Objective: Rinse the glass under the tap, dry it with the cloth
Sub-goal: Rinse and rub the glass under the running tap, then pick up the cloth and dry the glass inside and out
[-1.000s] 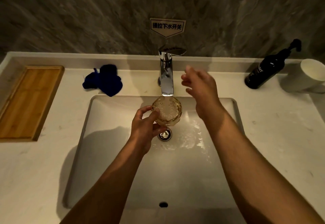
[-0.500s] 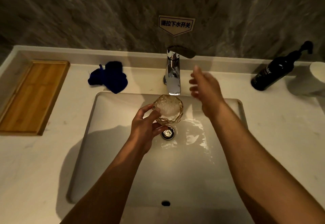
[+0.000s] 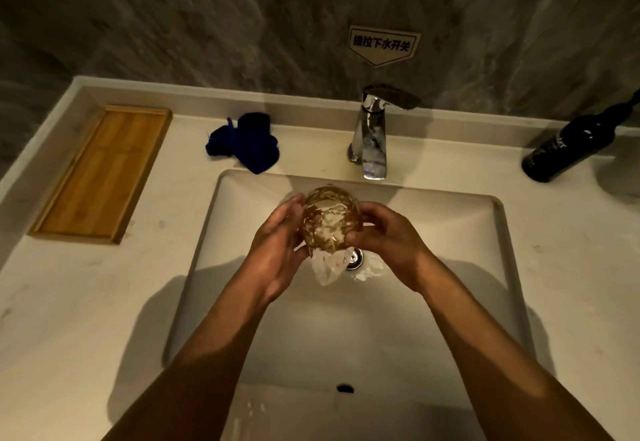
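While both hands hold it over the basin, the glass tips and water pours out of it.

Glass: amber, faceted tumbler (image 3: 329, 220), held above the sink near the drain, in front of and left of the tap spout; tilted, mouth angled toward the camera and downward.
Glass contents: frothy water inside; a clear sheet of water (image 3: 325, 269) spills from its lower edge into the basin.
Sink: white rectangular basin (image 3: 450, 267), wet around the drain (image 3: 354, 257); overflow slot on the near wall.
Left hand: left hand (image 3: 277, 250) wraps the left side of the glass, thumb up along the wall, fingers curled underneath; closed on the glass.
Right hand: right hand (image 3: 388, 236) cups the right side, fingers bent round the wall, thumb on the near face; also clasping the glass.
Forearms: both bare, reaching in from the lower edge and converging over the basin.
Tap: chrome mixer tap (image 3: 372, 135) at the back rim; no stream visible at the spout.
Cloth: dark blue cloth (image 3: 247, 144), crumpled on the counter behind the basin's left corner, well apart from the hands.
Tray: wooden tray (image 3: 104, 173) at the far left of the counter; nothing in it.
Bottle: black pump bottle (image 3: 568, 146) on the counter at right.
Wall: sign (image 3: 381, 45) with Chinese characters above the tap.
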